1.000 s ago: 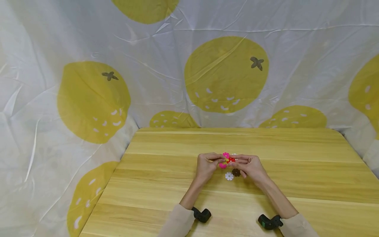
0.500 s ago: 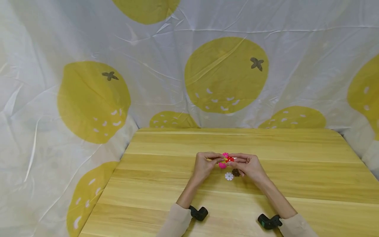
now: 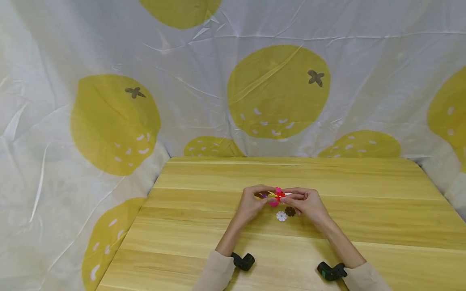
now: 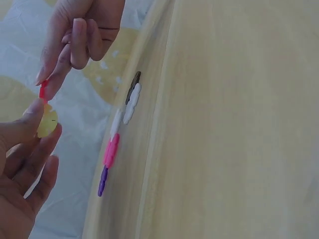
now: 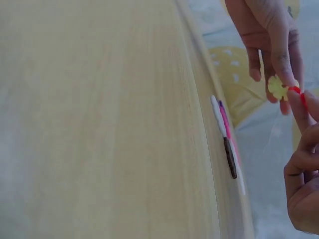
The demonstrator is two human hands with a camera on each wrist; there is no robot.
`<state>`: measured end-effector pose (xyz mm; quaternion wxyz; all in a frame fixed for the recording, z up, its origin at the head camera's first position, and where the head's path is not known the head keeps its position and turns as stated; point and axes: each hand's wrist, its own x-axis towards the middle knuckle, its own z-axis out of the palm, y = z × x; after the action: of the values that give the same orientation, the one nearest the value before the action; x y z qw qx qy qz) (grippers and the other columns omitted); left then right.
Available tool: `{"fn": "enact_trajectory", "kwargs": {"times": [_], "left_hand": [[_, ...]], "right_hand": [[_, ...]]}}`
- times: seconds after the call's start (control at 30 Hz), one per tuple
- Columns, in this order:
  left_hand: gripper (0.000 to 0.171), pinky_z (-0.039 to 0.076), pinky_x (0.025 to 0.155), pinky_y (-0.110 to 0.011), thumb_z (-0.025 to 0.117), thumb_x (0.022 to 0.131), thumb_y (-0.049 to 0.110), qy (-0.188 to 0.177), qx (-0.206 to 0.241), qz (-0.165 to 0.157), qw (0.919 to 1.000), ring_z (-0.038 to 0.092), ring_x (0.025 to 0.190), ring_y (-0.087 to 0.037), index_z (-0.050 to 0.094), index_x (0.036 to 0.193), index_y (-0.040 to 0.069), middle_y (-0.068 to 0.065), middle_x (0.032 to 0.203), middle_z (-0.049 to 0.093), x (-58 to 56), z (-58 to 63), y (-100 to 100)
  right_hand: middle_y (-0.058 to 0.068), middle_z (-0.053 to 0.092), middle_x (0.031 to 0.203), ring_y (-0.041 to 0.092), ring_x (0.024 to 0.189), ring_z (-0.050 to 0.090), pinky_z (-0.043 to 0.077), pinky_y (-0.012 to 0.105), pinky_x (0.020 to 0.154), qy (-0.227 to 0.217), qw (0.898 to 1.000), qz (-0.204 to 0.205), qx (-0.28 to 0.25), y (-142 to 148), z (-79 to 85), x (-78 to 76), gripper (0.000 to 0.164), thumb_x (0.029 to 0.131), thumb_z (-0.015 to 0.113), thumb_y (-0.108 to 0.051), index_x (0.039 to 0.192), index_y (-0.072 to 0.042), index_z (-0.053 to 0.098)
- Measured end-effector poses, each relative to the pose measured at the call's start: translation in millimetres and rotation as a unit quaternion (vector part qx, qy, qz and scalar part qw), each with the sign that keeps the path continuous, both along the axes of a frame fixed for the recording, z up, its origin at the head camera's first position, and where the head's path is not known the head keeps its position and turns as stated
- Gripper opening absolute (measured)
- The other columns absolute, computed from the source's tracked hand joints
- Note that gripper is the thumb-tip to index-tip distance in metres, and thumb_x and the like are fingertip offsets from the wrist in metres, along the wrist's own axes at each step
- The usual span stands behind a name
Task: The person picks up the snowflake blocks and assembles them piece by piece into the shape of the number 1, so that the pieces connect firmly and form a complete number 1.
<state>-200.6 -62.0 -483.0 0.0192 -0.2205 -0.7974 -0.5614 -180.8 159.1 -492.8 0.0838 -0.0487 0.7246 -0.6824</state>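
Between the thumb and fingers of my left hand is a yellow notched plastic disc. My right hand pinches a red notched disc. The two discs meet edge to edge, raised above the table in the wrist views; how far they are slotted together cannot be made out. Below the hands lie a white disc and a brown disc. Pink discs and a purple disc lie on the table too, partly hidden by the hands in the head view.
The wooden table reaches back to a pale curtain with yellow lemon prints. Each wrist wears a black camera mount, one by the left sleeve and one by the right sleeve.
My left hand has shifted slightly and its fingers are more spread, uncovering the purple disc. The red disc has moved a little left with my right fingers. The loose discs stay put.
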Motion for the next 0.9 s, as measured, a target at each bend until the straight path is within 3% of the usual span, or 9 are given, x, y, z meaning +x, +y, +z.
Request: {"fn": "enact_trajectory", "kwargs": {"times": [0.13, 0.27, 0.37, 0.6, 0.9], "left_hand": [[0.027, 0.058, 0.090, -0.048, 0.082, 0.087, 0.006, -0.019, -0.005, -0.018, 0.9997, 0.071, 0.101, -0.026, 0.081, 0.113, 0.007, -0.009, 0.113, 0.079, -0.8, -0.4, 0.1], [0.027, 0.056, 0.090, -0.050, 0.083, 0.087, 0.007, -0.018, -0.014, -0.026, 0.9994, 0.070, 0.104, -0.024, 0.081, 0.114, 0.010, -0.007, 0.114, 0.079, -1.7, -0.9, 2.3], [0.026, 0.057, 0.089, -0.048, 0.083, 0.087, 0.008, -0.015, -0.019, -0.019, 0.9995, 0.070, 0.101, -0.023, 0.081, 0.113, 0.009, -0.008, 0.112, 0.080, -1.9, 0.0, 3.2], [0.030, 0.058, 0.090, -0.043, 0.083, 0.086, 0.004, -0.045, -0.029, -0.008, 0.9985, 0.069, 0.104, -0.021, 0.078, 0.115, 0.006, -0.009, 0.115, 0.079, -2.8, 1.3, 0.1], [0.028, 0.056, 0.083, -0.027, 0.085, 0.085, 0.009, -0.076, -0.038, -0.009, 0.9964, 0.069, 0.109, -0.023, 0.080, 0.113, 0.009, -0.008, 0.118, 0.078, -3.5, -4.8, -5.7]], "right_hand": [[0.003, 0.081, 0.091, 0.011, 0.049, 0.045, 0.040, 0.026, 0.048, 0.006, 1.000, -0.001, 0.002, -2.1, 0.6, 1.4, 0.041, 0.091, 0.081, -0.025, 0.123, -0.002, 0.073], [0.012, 0.080, 0.091, 0.009, 0.048, 0.044, 0.038, 0.025, 0.047, 0.015, 1.000, -0.003, 0.005, -4.4, 1.2, 2.6, 0.040, 0.091, 0.082, -0.025, 0.123, -0.003, 0.073], [0.015, 0.079, 0.094, 0.008, 0.048, 0.044, 0.038, 0.026, 0.047, 0.018, 1.000, -0.002, 0.006, -5.0, 1.3, 1.9, 0.040, 0.091, 0.081, -0.025, 0.124, -0.003, 0.073], [0.003, 0.080, 0.102, 0.008, 0.062, 0.057, 0.047, 0.025, 0.054, -0.016, 0.999, 0.004, 0.030, 1.7, 3.3, 0.2, 0.047, 0.091, 0.082, -0.029, 0.129, -0.003, 0.070], [0.016, 0.079, 0.108, 0.010, 0.064, 0.058, 0.045, 0.023, 0.057, -0.010, 0.993, 0.022, 0.115, 21.5, -5.0, -1.5, 0.033, 0.090, 0.081, -0.016, 0.119, 0.000, 0.075]]}}
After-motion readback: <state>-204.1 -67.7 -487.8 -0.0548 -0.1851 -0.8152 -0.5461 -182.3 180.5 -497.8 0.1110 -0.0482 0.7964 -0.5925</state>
